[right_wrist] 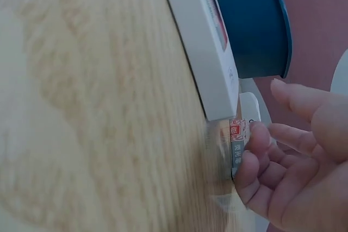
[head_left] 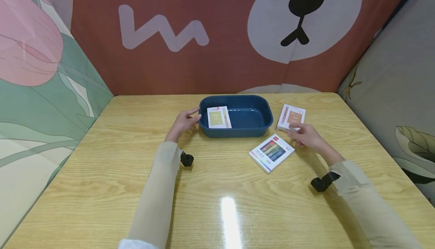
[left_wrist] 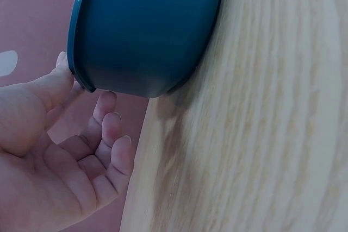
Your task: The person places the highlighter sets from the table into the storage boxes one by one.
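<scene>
At the left end of a dark blue plastic tub (head_left: 250,132), my left hand (head_left: 185,121) pinches the rim between thumb and index finger. The other fingers (left_wrist: 112,129) hang loosely curled below it. Inside the tub's left part leans a white box with a yellow-green panel (head_left: 219,117). My right hand (head_left: 307,137) is at the near edge of a flat white box with an orange panel (head_left: 291,116). Its fingertips (right_wrist: 251,161) reach this box's side, while the thumb stands apart. Just left lies a white box with a window of coloured sticks (head_left: 272,153).
The wooden table (head_left: 112,188) ends at a brown printed cloth (head_left: 217,71) behind the tub. Patterned cloths stand at left and right. A black wrist camera (head_left: 187,159) sits on the left sleeve, another black camera (head_left: 321,183) on the right.
</scene>
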Action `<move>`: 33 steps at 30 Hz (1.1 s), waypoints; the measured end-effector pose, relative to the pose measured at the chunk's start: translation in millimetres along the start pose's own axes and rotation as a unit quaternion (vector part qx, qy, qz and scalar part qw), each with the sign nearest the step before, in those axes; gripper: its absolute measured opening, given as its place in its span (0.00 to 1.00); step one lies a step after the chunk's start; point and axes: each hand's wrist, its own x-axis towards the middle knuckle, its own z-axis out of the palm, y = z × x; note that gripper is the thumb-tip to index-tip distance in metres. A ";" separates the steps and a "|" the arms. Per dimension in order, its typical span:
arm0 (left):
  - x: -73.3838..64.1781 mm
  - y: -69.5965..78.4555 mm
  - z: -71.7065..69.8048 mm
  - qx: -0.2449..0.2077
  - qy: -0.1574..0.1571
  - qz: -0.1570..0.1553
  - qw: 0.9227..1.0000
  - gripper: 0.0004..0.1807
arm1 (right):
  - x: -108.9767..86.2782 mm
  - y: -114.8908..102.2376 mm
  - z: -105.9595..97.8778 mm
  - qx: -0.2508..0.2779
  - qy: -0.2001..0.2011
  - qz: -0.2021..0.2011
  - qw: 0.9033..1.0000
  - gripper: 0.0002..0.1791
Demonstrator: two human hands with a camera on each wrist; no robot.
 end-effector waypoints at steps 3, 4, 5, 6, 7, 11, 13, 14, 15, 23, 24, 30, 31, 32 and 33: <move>0.1 -0.2 -0.5 -0.002 0.000 -0.005 1.000 0.24 | -0.8 1.2 1.4 -0.026 -0.012 0.001 1.000 0.31; 0.4 -0.4 -0.5 -0.002 0.000 -0.006 1.000 0.24 | -1.2 1.2 2.1 -0.036 -0.015 -0.001 0.999 0.32; 0.7 -0.6 -0.7 -0.002 0.000 -0.008 1.000 0.24 | -1.6 1.1 2.5 -0.044 -0.017 -0.004 0.999 0.33; 1.0 -0.7 -0.9 -0.004 0.001 -0.010 1.000 0.23 | -2.2 0.7 3.1 -0.052 -0.018 -0.008 0.998 0.33; 1.4 -1.0 -1.0 -0.007 0.002 -0.011 1.000 0.23 | -2.8 0.0 3.8 -0.062 -0.018 -0.013 0.998 0.33; 1.6 -1.7 -1.5 -0.007 0.003 -0.009 1.000 0.24 | -5.5 -3.7 6.3 -0.100 -0.019 -0.023 0.994 0.31; 1.0 -1.3 -1.5 -0.008 0.002 -0.007 1.000 0.24 | -6.9 -4.5 7.7 -0.116 -0.025 -0.020 0.993 0.31; 0.6 -1.0 -1.5 -0.007 0.001 -0.005 1.000 0.24 | -7.5 -4.7 8.4 -0.122 -0.030 -0.018 0.992 0.31; 0.5 -0.7 -1.3 -0.008 0.001 -0.005 1.000 0.24 | -8.2 -5.0 9.2 -0.128 -0.035 -0.016 0.991 0.31; -0.1 0.9 -1.2 -0.008 -0.001 -0.010 1.000 0.24 | -10.5 -7.8 12.5 -0.184 -0.051 -0.032 0.981 0.24; -0.1 1.0 -1.3 -0.010 -0.001 -0.011 1.000 0.24 | -10.5 -8.4 12.6 -0.187 -0.051 -0.035 0.980 0.22; 0.3 0.9 -1.4 -0.013 -0.002 -0.011 1.000 0.24 | -9.0 -10.0 13.3 -0.190 -0.042 -0.038 0.980 0.14; 0.3 0.9 -1.3 -0.014 -0.003 -0.011 1.000 0.24 | -8.5 -9.9 13.5 -0.192 -0.041 -0.038 0.980 0.14; 0.2 0.9 -1.3 -0.014 -0.002 -0.011 1.000 0.24 | -8.0 -9.9 13.8 -0.195 -0.040 -0.038 0.979 0.13; 0.1 0.7 -1.4 -0.014 -0.002 -0.011 1.000 0.24 | -7.4 -9.8 14.1 -0.199 -0.040 -0.037 0.979 0.13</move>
